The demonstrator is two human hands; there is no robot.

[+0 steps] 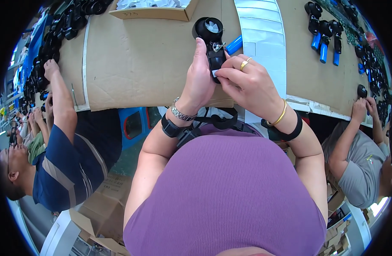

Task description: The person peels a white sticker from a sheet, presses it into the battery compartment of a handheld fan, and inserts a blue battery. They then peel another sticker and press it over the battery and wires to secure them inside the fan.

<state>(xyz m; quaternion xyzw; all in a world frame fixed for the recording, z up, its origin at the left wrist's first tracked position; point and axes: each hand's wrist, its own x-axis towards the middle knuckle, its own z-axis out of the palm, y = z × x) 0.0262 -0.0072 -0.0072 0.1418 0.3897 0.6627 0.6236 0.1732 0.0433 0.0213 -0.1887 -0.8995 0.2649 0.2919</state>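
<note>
A black handheld fan (216, 57) with its inner parts exposed is gripped in my left hand (199, 74), thumb along its side. White blades show inside its round head, which points away from me. Thin wires and small parts sit at the middle of the body. Beside it, a blue cylindrical battery (234, 45) lies at the edge of a white label sheet (264, 51). My right hand (253, 83) has thumb and fingers pinched at a small white label (215, 73) on the lower handle, touching the fan.
An open cardboard box (153, 13) with white pieces stands at the back. Several black fans with blue batteries (323, 53) lie to the right. More black fan parts (74, 23) are heaped at the far left. Co-workers sit on both sides, their hands at the cardboard-covered table (136, 64).
</note>
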